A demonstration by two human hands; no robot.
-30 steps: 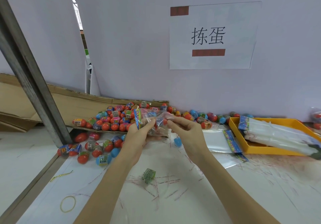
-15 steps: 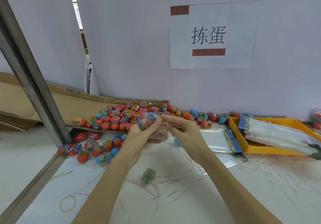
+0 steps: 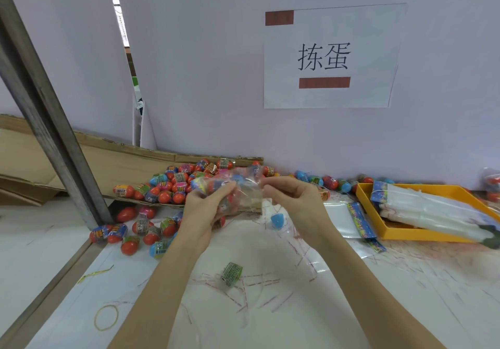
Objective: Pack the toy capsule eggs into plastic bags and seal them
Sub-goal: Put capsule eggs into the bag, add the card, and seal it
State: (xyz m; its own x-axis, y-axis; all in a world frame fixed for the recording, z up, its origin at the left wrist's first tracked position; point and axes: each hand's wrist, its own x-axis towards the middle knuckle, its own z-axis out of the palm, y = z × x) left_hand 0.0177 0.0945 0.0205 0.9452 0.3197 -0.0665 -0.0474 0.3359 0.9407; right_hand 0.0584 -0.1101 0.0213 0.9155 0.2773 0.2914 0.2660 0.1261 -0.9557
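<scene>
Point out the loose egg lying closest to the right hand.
The plain blue egg, alone on the table just left of the right hand; the other loose eggs lie farther off.

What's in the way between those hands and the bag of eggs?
Nothing visible: the left hand and right hand both already grip the clear plastic bag of toy capsule eggs, held above the table.

Paper sign (image 3: pixel 331 56), rubber band (image 3: pixel 106 317), perhaps cardboard (image 3: pixel 113 159)
</scene>
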